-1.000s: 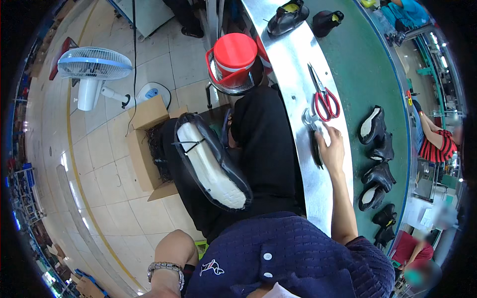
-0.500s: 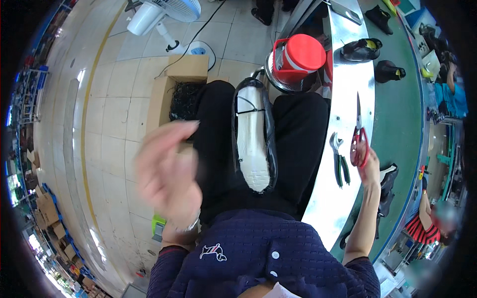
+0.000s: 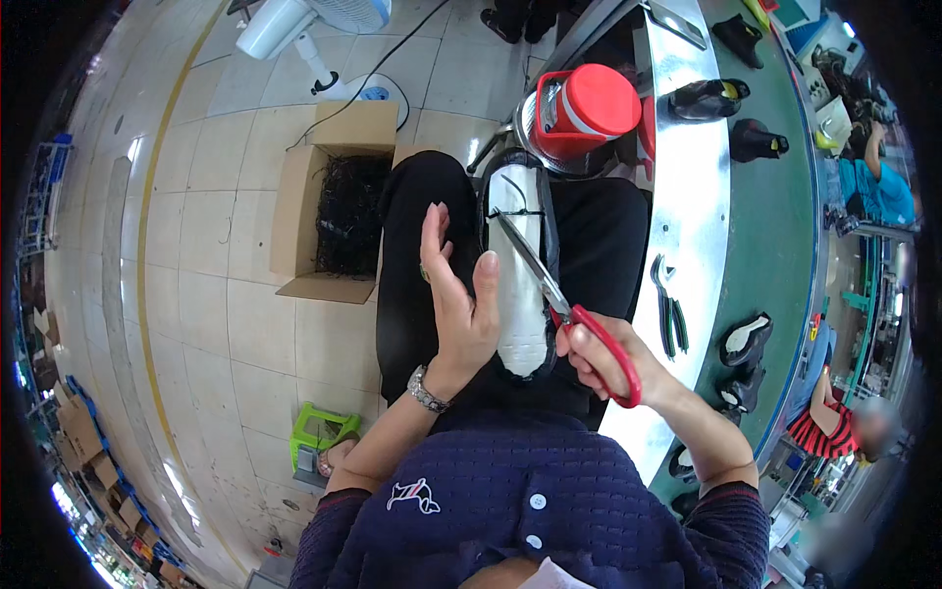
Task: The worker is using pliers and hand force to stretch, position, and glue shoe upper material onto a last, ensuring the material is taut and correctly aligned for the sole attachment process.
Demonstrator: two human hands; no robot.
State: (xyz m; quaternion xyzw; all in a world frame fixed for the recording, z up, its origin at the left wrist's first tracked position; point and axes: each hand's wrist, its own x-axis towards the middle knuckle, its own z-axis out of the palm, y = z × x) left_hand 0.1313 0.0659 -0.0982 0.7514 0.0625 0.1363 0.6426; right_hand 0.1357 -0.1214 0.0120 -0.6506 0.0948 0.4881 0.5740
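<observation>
Clasping scissors (image 3: 554,294) in right grip (image 3: 601,355), aiming blades toward eleven o'clock at black tie (image 3: 528,213) across upturned shoe (image 3: 520,316), near frame centre. Partly hiding handles. Spreading left grip (image 3: 459,306) at shoe's eight o'clock; contact unclear. Cut off at eleven: fan (image 3: 348,10).

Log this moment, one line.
right hand: holding red-handled metal scissors | left hand: open beside white-bottomed black shoe | scissor tips: at thin black cord | shoe: upturned

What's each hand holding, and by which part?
Right hand: scissors, by the red handles. Left hand: nothing held; open near the upturned shoe.
</observation>
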